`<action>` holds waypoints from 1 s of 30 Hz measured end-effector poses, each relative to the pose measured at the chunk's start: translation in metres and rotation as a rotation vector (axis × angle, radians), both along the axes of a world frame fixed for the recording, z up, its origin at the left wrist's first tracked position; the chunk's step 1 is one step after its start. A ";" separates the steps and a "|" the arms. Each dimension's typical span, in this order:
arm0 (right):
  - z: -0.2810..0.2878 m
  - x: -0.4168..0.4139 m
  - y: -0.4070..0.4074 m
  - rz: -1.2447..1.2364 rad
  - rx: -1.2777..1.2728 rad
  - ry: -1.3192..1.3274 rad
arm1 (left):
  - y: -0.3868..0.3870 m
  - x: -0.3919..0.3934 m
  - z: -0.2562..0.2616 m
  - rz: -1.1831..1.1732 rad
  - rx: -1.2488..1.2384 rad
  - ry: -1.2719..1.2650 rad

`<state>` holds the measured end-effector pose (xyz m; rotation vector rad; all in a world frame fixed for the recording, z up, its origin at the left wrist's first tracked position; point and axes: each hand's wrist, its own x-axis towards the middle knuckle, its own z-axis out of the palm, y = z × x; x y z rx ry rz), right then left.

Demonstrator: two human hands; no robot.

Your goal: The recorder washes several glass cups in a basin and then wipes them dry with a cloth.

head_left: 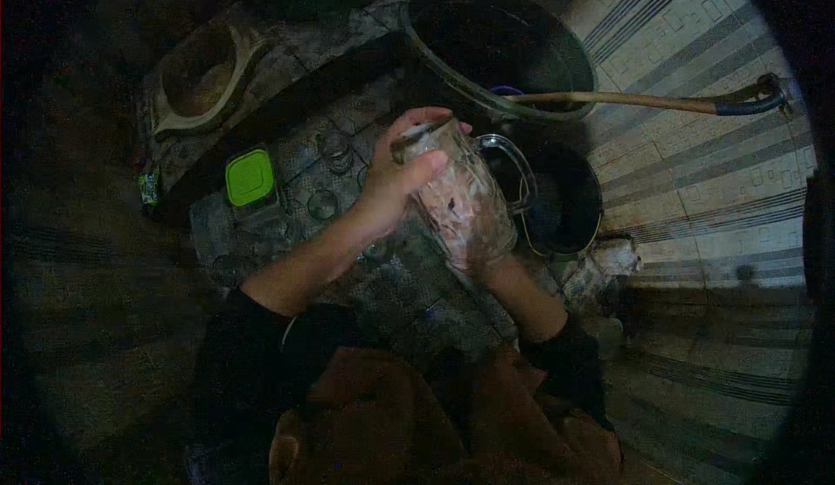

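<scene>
Raised in front of me is a clear patterned glass jug (460,188), tilted, its looped handle towards the right. My left hand (406,162) wraps around its upper-left end, the thumb lying across the glass. At the lower end is my right hand (486,243), its fingers partly seen through the glass; I cannot tell whether they are inside the jug or behind it. Below on the tiled floor stand a drinking glass (321,204) and other clear glassware (336,149). A clear container with a bright green lid (249,177) sits left of my left forearm.
A large dark tub (424,51) stands at the back, with a hose (626,100) running into it from a wall tap (770,87). A smaller black bucket (580,224) is right of the jug. An oval pale-rimmed basin (228,110) and a green packet (149,188) lie left.
</scene>
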<state>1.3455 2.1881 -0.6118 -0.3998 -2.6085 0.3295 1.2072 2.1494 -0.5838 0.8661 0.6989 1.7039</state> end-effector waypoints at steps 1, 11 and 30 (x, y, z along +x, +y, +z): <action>0.001 0.001 -0.002 -0.001 -0.001 0.001 | 0.000 0.001 0.000 0.010 -0.018 0.010; -0.019 0.012 0.001 -0.187 -0.141 -0.424 | 0.002 -0.003 0.006 -0.182 0.059 0.048; 0.001 0.014 -0.016 0.074 -1.314 0.180 | 0.015 0.002 -0.025 -0.571 0.283 -0.259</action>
